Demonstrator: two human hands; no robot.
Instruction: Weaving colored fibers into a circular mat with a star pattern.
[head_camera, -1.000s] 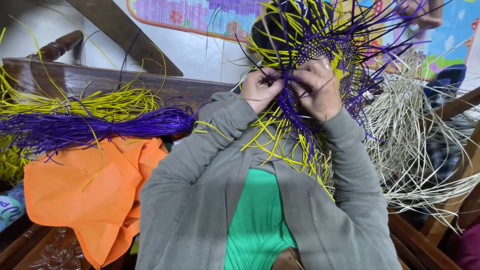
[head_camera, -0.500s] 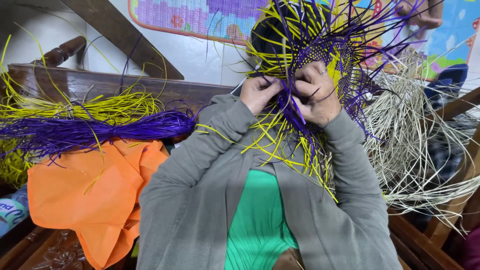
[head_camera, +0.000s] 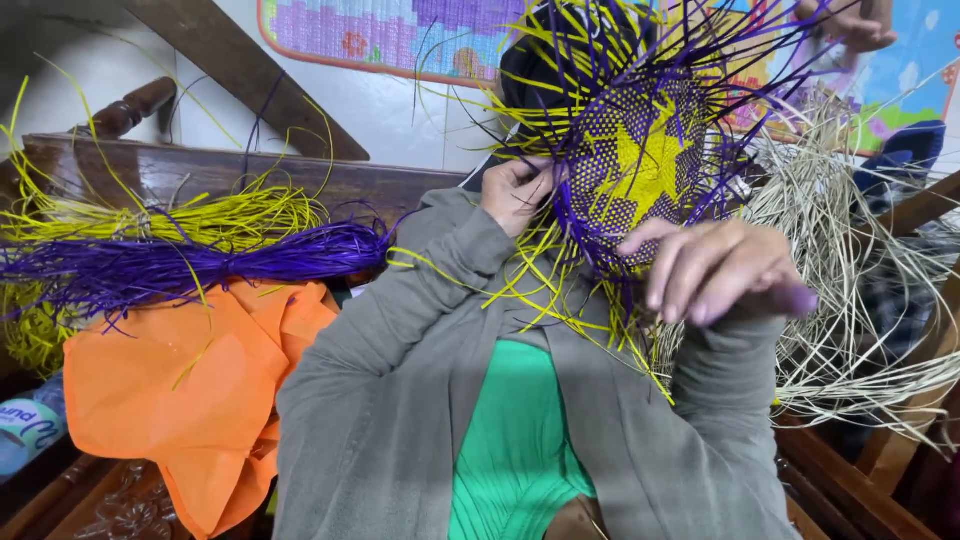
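A: How far along does the weaving look?

B: I judge it partway. The woven panel (head_camera: 640, 165), at about one o'clock in the view, already shows a tight purple mesh with a yellow star in the middle. All round its edge, loose purple and yellow strands (head_camera: 560, 290) stick out unwoven, so the rim is left to do.

A: And the hands?

B: The left hand (head_camera: 515, 195) is closed, pinching the panel's edge at its nine o'clock side. The right hand (head_camera: 725, 275) hangs in front of the panel's five o'clock corner, fingers curled loosely; it is blurred, and I cannot tell whether it grips a strand.

A: Which way does the panel face?

B: Its flat face is turned toward the camera, held upright; the long free strands run mainly from twelve to six o'clock.

A: Anything nearby?

B: A purple bundle (head_camera: 190, 265) and a yellow bundle (head_camera: 200, 215) lie at nine o'clock above an orange cloth (head_camera: 170, 400); pale straw (head_camera: 860, 270) is heaped at three o'clock.
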